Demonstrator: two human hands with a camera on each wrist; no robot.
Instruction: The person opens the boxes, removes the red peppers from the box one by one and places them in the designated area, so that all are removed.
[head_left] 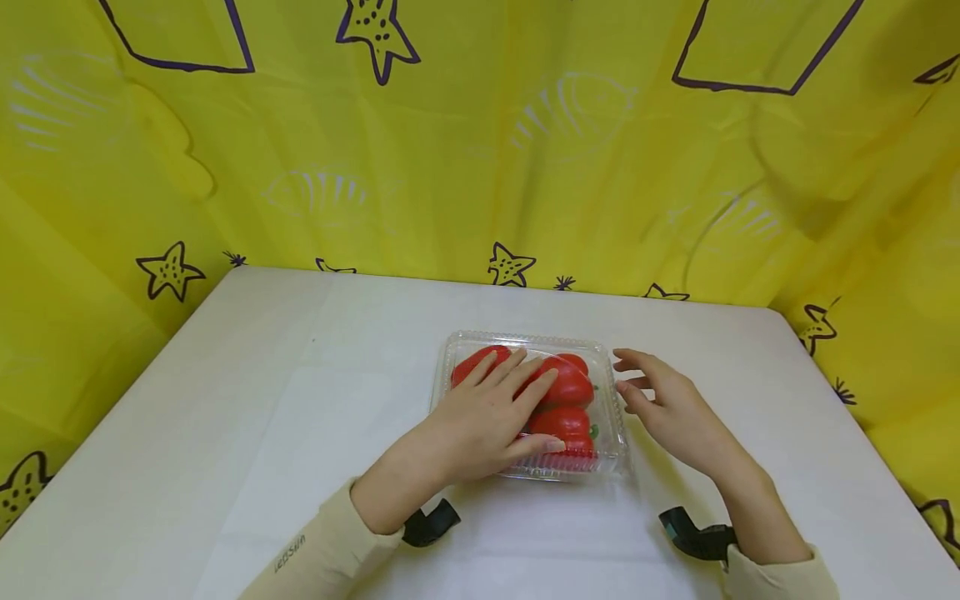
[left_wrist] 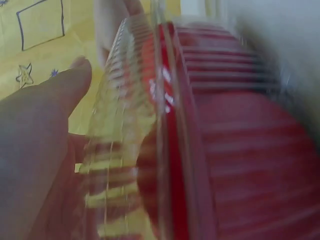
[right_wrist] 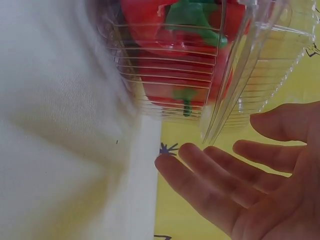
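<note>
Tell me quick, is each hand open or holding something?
Left hand: grip open, over the clear plastic clamshell.
Right hand: grip open, holding nothing, beside the clamshell.

Camera placement: one overview from the head, two close wrist views, both turned sideways.
The head camera looks forward and down from above the near side of the white table point(head_left: 337, 337), far enough back to cover the clear container point(head_left: 606, 421), left hand point(head_left: 487, 417), right hand point(head_left: 667, 412) and yellow curtain point(head_left: 450, 167) beyond. The left-wrist camera faces the container's near wall from very close; that wall fills much of its blurred view. The right-wrist camera, also close and low, looks past the container's right wall toward the far curtain. Head and right-wrist views share the right hand and that right wall; head and left-wrist views share the near wall.
</note>
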